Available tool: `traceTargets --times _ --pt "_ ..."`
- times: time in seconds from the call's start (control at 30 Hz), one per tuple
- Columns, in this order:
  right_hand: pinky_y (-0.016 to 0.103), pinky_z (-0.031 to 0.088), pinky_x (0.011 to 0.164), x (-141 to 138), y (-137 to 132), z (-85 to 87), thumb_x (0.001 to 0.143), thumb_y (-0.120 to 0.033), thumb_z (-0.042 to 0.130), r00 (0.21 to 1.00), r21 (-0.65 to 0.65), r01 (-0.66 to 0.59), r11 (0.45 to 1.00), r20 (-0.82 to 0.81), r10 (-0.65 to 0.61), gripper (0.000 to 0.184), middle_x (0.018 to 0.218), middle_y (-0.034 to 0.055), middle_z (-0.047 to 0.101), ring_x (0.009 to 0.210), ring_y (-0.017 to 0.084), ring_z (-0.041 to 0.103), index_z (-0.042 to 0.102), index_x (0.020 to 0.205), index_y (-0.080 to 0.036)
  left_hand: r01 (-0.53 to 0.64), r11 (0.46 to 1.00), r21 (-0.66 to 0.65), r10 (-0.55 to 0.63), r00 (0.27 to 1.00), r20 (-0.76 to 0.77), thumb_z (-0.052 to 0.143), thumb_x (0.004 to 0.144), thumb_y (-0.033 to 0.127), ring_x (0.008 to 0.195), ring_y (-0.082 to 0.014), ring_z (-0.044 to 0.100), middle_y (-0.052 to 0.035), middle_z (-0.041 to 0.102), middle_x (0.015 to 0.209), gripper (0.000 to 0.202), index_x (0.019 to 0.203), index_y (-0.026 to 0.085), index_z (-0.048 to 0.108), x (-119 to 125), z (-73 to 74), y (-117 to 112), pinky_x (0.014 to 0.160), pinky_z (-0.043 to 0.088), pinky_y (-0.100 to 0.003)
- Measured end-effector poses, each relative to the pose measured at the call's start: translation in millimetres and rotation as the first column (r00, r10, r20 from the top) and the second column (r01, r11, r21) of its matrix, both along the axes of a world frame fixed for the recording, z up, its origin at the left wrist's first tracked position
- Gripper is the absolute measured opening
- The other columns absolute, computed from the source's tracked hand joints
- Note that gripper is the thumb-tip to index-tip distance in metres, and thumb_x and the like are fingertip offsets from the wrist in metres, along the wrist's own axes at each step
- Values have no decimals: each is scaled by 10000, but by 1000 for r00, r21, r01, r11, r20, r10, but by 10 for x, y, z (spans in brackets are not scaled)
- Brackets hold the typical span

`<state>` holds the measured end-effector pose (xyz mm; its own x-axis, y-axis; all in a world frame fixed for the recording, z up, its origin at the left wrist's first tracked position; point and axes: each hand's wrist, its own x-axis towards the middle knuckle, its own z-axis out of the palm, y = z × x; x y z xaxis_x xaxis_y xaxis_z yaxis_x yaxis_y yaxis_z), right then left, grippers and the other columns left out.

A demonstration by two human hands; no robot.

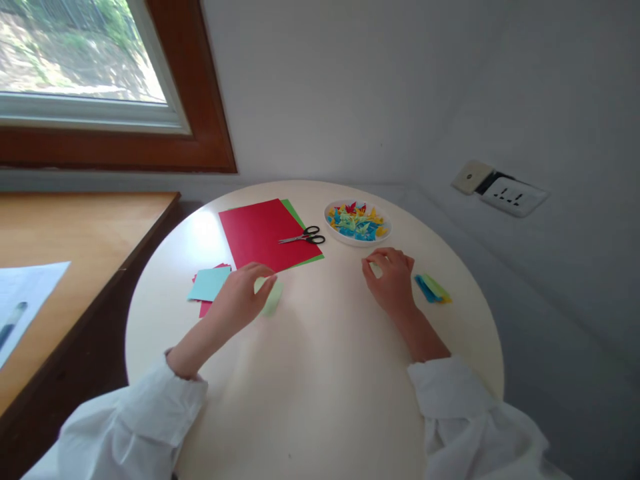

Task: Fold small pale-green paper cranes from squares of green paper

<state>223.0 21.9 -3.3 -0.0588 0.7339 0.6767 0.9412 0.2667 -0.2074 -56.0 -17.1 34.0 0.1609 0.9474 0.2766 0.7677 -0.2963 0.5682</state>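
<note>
My left hand (243,293) is curled, thumb and forefinger around a slightly blurred pale green paper square (273,298) that shows between and beyond them. Just left of this hand lies a stack of paper squares, a light blue square (207,285) on top and red ones beneath. My right hand (393,277) has its fingers bent towards the thumb, with a small pale green paper piece (376,269) in them; its shape is mostly hidden. Above my right hand stands a white dish (347,239) of small folded paper pieces (357,222) in blue, yellow, green and red.
Scissors (304,237) with black handles lie on a large red sheet (260,233), over a green sheet (295,212). Small blue, green and yellow papers (433,289) lie right of my right hand. The round white table (320,400) meets the wall; a wooden desk (100,223) stands left.
</note>
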Motion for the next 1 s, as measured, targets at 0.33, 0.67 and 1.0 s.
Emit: traceTargets --times 0.33,0.67,1.0 --pt "367 386 805 -279 -56 -66 797 -198 531 961 -81 -270 959 -89 263 139 838 74 658 824 204 584 636 708 -179 224 974 -38 -224 916 -333 502 835 364 1169 -312 502 -177 538 1242 463 1237 138 464 -12 -470 -342 1026 333 -534" --pt "407 258 1051 -562 -318 -85 796 -237 577 743 -435 -647 627 -175 646 453 1320 83 532 1280 194 417 512 1243 -197 391 921 -8 -385 903 -191 388 795 132 1089 -227 573 -151 505 1282 398 1170 154 517 166 -447 -147 913 481 -343" --pt "394 304 953 -583 -321 -41 759 -284 661 771 -453 -607 653 -135 623 229 1060 61 663 1019 183 583 654 978 -217 335 941 55 -320 930 -182 471 850 355 1021 -249 602 -150 586 1169 296 1011 163 628 159 -570 -22 888 496 -372"
